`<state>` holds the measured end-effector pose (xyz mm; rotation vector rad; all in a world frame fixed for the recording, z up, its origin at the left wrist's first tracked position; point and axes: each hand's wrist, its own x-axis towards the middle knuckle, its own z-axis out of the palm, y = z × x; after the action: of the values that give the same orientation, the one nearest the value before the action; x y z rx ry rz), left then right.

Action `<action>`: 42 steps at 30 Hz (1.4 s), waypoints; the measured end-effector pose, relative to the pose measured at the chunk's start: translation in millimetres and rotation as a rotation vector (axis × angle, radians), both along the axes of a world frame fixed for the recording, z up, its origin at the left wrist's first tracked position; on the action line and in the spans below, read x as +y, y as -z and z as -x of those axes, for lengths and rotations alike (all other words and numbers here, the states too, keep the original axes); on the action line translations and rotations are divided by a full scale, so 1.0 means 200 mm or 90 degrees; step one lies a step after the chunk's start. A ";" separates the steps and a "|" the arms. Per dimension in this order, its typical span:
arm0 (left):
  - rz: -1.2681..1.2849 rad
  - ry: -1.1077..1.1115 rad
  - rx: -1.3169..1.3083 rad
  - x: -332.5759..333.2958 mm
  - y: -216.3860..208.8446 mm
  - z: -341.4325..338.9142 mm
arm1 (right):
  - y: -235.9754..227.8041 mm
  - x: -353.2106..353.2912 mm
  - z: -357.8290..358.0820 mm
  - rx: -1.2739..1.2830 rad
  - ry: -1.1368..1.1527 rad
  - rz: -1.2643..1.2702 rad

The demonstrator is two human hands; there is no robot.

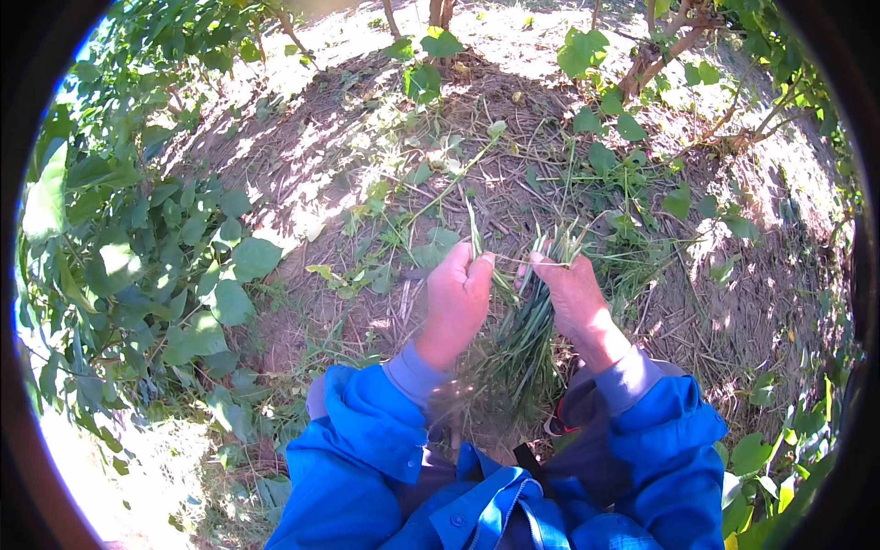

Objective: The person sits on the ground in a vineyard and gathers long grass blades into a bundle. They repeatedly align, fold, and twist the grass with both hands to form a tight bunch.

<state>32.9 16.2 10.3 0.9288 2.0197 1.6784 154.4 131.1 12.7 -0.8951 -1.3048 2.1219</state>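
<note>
My right hand (576, 298) is closed around a bundle of long, thin green grass (525, 357). The pale cut or pulled ends stick up past the thumb, and the blades hang down toward my lap. To its left, my left hand (456, 301) pinches a few grass blades (474, 226) between thumb and fingers. Their tip points up and away from me. A thin strand seems to run across the small gap between the two hands; whether it is tied round the bundle I cannot tell. Both hands are in front of my knees, above the ground.
Brown soil (367, 137) strewn with dry stalks rises ahead of me. Broad-leaved green plants (215, 284) crowd the left side. Woody stems (655, 60) stand at the far right, and a leafy vine (458, 179) lies just beyond my hands. More leaves (752, 454) grow at the lower right.
</note>
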 end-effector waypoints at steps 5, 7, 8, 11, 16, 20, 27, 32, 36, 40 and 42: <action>-0.003 0.028 0.022 0.00 -0.01 -0.02 | 0.00 -0.01 0.00 -0.040 -0.024 -0.060; -0.005 0.041 0.050 0.01 0.01 -0.01 | 0.00 -0.02 0.00 -0.050 -0.038 -0.089; -0.007 0.044 0.034 0.01 0.01 -0.01 | -0.01 -0.02 0.00 -0.055 -0.043 -0.094; -0.014 0.057 -0.024 0.01 0.02 -0.01 | 0.00 -0.02 0.00 -0.067 -0.061 -0.118; -0.035 0.089 -0.135 0.02 0.00 -0.02 | 0.02 -0.04 0.00 -0.032 -0.075 -0.143; -0.033 0.095 -0.177 0.02 0.05 -0.01 | 0.06 -0.05 0.00 -0.037 -0.088 -0.146; -0.039 0.116 -0.252 0.02 0.02 -0.02 | 0.00 -0.06 0.00 -0.019 -0.095 -0.101; -0.036 0.129 -0.289 0.02 0.01 -0.03 | 0.01 -0.07 0.00 -0.026 -0.102 -0.088; -0.029 0.129 -0.253 0.00 0.02 -0.02 | -0.01 -0.06 -0.01 -0.068 -0.120 -0.071; -0.025 0.129 -0.195 0.01 0.02 -0.02 | -0.02 -0.08 0.01 -0.008 -0.104 -0.058; -0.029 0.133 -0.206 0.00 0.01 -0.02 | -0.03 -0.07 0.00 -0.038 -0.120 -0.073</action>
<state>37.1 16.0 8.9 0.7933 1.6227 1.6435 154.2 117.2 18.9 -0.8218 -1.5787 2.1489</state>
